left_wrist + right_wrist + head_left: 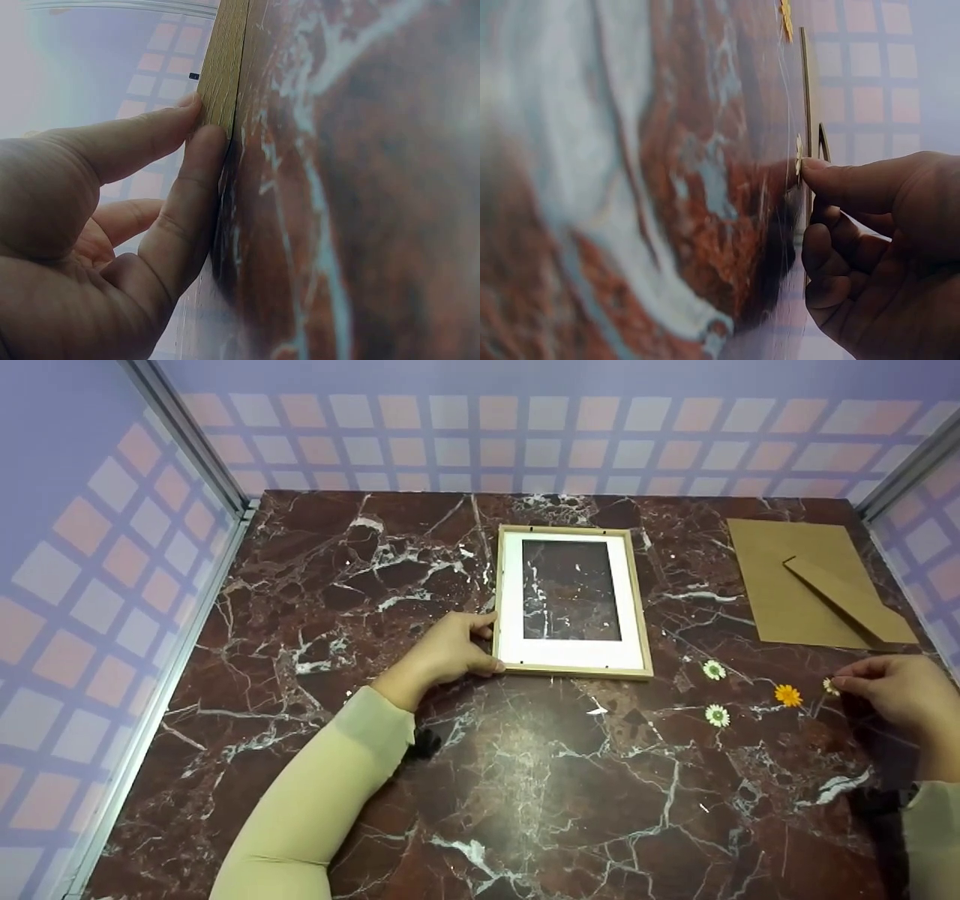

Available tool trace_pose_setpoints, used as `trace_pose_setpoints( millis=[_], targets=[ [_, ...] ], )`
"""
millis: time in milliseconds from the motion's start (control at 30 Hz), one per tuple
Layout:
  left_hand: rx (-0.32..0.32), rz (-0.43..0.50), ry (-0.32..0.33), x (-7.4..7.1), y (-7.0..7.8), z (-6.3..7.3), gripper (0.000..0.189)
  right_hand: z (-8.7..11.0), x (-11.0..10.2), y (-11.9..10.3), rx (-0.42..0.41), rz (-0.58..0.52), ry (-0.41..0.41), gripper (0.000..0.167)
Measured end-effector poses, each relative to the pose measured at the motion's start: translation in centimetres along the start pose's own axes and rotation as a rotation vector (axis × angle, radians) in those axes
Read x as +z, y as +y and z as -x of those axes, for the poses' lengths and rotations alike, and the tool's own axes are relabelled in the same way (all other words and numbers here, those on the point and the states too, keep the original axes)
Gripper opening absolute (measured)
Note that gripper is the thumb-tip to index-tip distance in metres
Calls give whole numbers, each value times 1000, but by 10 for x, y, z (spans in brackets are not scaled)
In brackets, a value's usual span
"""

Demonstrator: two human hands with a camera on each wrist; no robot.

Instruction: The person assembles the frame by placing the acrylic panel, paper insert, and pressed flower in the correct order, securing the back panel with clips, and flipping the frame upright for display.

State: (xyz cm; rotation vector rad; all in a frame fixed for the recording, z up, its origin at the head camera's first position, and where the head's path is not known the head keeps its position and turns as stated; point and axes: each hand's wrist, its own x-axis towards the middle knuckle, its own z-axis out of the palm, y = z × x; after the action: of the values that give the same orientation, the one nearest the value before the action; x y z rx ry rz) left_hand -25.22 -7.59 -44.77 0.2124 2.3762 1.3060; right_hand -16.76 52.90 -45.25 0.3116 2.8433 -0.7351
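Note:
A light wooden picture frame (638, 607) with a white mat lies on the dark marbled table. At its lower left corner my left hand (454, 649) holds the edge, thumb and fingers against the wood (221, 75). Far to the right, my right hand (896, 690) pinches a small daisy-like flower (829, 686) between thumb and fingertip, right at the tabletop; in the right wrist view the flower (799, 156) appears edge-on. An orange flower (787, 695) lies just left of that hand. Two white flowers (714, 670) (717, 715) lie farther left.
A brown backing board (784, 600) with a raised stand flap (847, 596) lies at the back right. Checkered wall panels (525, 435) enclose the back and sides. A small white scrap (598, 711) lies in front of the frame.

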Motion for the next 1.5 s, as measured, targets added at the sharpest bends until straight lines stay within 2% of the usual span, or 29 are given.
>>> trace_pose_setpoints(
  millis=[200,400,500,633,767,900,1133,1300,1500],
  targets=[
    [11,13,-6,-1,-1,1,99,-1,0,3,-24,-1,-12,40],
    [30,38,-18,1,-2,-1,99,1,-2,4,-51,-6,42,40],
    [45,21,-18,1,-2,-2,99,2,-5,2,-59,-53,61,39],
    [75,-8,-20,1,-1,-2,99,4,-9,-6,-40,-230,35,24],
    [114,-78,-11,0,-1,-2,98,5,-12,-18,-21,-404,13,27],
    [134,-109,-11,0,-3,-3,96,3,-11,-27,-57,-566,14,29],
    [148,-123,-16,0,-4,-3,95,-2,-2,-36,-108,-1110,-71,25],
    [163,-142,-19,1,-4,-3,95,-4,7,-47,-143,-1262,-81,23],
    [158,-156,-10,0,-2,-2,94,-7,12,-68,-94,-1368,-125,23]
  ],
)
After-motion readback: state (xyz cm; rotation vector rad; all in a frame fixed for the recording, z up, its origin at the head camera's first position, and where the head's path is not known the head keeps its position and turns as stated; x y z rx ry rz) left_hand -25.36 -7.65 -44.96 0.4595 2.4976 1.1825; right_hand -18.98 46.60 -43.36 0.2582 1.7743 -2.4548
